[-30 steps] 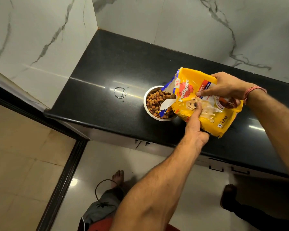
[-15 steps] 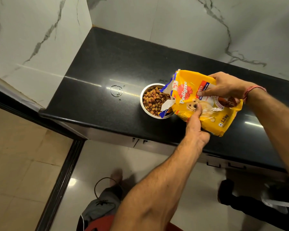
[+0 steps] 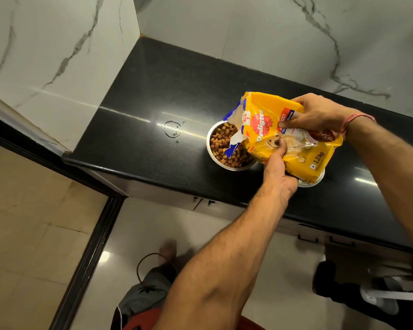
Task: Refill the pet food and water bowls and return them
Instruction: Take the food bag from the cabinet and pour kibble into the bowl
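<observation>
Head view: yellow food bag (image 3: pixel 293 148) tilted w/ torn mouth over steel bowl (image 3: pixel 215 160) of kibble (image 3: pixel 221 141) on black table (image 3: pixel 153 103). Left hand (image 3: pixel 278 172) pinches bag's lower edge; right hand (image 3: pixel 317 113) grips its top. Second bowl (image 3: pixel 316 182) mostly hidden under bag.

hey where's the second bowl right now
In the head view, the second bowl sits on the black counter, mostly hidden under the yellow food bag, right of the kibble bowl.

Glossy black stone counter (image 3: pixel 153 91) mirrors the lights, shiny metal bowl (image 3: pixel 211 152) at its six-o'clock edge, glossy crinkled plastic food bag (image 3: pixel 267 110) above, polished veined marble wall (image 3: pixel 248 27) at twelve.
</observation>
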